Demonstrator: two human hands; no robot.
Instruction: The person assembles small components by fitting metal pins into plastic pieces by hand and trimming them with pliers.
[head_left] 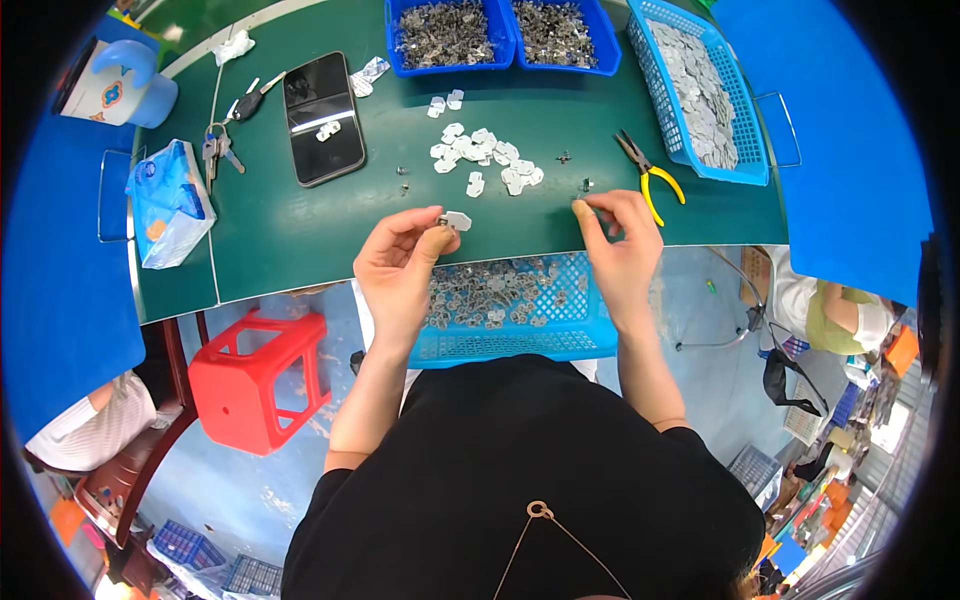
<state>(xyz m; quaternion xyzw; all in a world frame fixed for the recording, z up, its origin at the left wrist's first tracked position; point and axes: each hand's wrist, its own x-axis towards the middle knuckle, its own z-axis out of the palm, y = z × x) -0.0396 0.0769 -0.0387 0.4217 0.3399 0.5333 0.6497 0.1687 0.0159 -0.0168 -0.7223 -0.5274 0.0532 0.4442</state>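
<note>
My left hand (pixel 402 258) is closed in a pinch on a small white plastic piece (pixel 458 221), held just above the table's near edge. A bit of dark metal shows at those fingertips. My right hand (pixel 622 240) is also pinched, thumb against forefinger, low over the green table (pixel 540 225); whatever lies between its tips is too small to make out. Just beyond those fingertips sits a small metal part (pixel 587 184). A loose pile of white plastic pieces (pixel 480 148) lies between and beyond my hands. Another metal part (pixel 564 157) rests right of the pile.
Two blue bins (pixel 450 72) of metal parts stand at the back; a light-blue basket (pixel 755 150) of flat pieces is at right. Yellow-handled pliers (pixel 650 180) lie by my right hand. Phone (pixel 325 120), keys (pixel 215 150) and tissue pack (pixel 175 205) are left. Another basket (pixel 510 345) sits below the edge.
</note>
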